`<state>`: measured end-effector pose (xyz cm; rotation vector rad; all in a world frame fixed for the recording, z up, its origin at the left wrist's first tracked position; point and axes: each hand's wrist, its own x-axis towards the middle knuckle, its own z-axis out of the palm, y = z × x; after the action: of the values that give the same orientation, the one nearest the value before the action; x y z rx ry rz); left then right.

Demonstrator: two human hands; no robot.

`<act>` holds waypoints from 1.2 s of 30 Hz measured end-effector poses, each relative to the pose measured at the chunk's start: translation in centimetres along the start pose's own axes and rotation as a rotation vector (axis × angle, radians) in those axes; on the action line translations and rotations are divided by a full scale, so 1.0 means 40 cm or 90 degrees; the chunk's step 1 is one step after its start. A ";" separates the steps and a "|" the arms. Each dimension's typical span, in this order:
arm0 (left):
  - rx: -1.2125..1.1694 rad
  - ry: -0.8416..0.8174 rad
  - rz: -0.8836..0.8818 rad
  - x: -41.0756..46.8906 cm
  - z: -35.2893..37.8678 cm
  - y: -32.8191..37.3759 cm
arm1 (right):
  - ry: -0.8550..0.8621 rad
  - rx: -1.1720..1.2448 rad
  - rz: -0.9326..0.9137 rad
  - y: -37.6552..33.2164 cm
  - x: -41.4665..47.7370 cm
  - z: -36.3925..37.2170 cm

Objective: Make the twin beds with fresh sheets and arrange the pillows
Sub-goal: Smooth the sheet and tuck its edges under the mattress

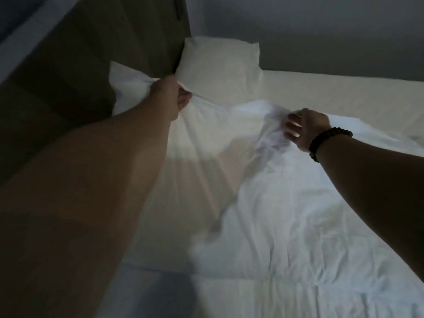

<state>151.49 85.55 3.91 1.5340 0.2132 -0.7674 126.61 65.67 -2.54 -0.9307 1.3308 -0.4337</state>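
At the head of the bed (332, 92), one cream pillow (220, 67) stands tilted against the wooden headboard (68, 65) in the corner where that panel meets the grey wall (321, 31). Its lower edge rests on the mattress cover, which is cream and lies flat and exposed along the wall side. A white top sheet (286, 214) covers the rest of the bed, creased and uneven, with its upper edge just below the pillow. The left hand (168, 97) is at that upper edge beside the pillow's lower left corner. Its grip is clamped on the sheet, fingers curled around a gathered fold, and fabric fans out beyond the knuckles toward the headboard. The right hand (305, 128) is further along the same edge, well apart from the left. Its grip is likewise closed on a bunched handful of sheet, with the fingertips pressed into the cloth. Between the two hands the sheet is pulled into long diagonal folds. A dark beaded bracelet (328, 141) sits on the right wrist. Room lighting is dim, and the lower left of the bed is in shadow and blurred.
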 end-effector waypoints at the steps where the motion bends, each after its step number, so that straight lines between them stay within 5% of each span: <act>1: 0.090 -0.025 -0.011 0.048 -0.006 -0.047 | -0.010 -0.048 -0.011 0.048 0.024 0.020; 6: 0.624 -0.077 0.152 0.152 -0.036 -0.260 | -0.092 -0.525 -0.108 0.300 0.077 0.075; 10: 0.734 -0.113 0.259 0.140 -0.063 -0.302 | -0.085 -0.810 -0.262 0.374 0.078 0.105; 15: 0.721 0.182 0.366 0.117 -0.165 -0.217 | -0.023 -0.852 -0.220 0.334 0.038 0.157; 18: 0.693 0.395 0.219 0.081 -0.256 -0.188 | -0.057 -0.818 -0.297 0.274 0.008 0.222; 20: 0.581 0.446 0.050 0.064 -0.337 -0.195 | -0.143 -0.794 -0.303 0.236 -0.010 0.292; 23: 0.423 0.293 -0.073 0.024 -0.444 -0.240 | -0.272 -0.807 -0.344 0.197 -0.052 0.426; 27: 0.366 0.203 -0.047 -0.059 -0.485 -0.300 | -0.332 -0.848 -0.348 0.208 -0.102 0.590; 32: 0.534 0.237 0.242 -0.036 -0.455 -0.265 | -0.228 -1.036 -0.440 0.235 -0.099 0.653; 36: 0.559 0.249 0.388 -0.012 -0.395 -0.215 | 0.088 -0.842 -0.568 0.162 -0.085 0.616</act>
<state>151.54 101.76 -3.93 2.4086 -0.3537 -0.0289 147.61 79.98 -6.34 -2.6697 1.1811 -0.2253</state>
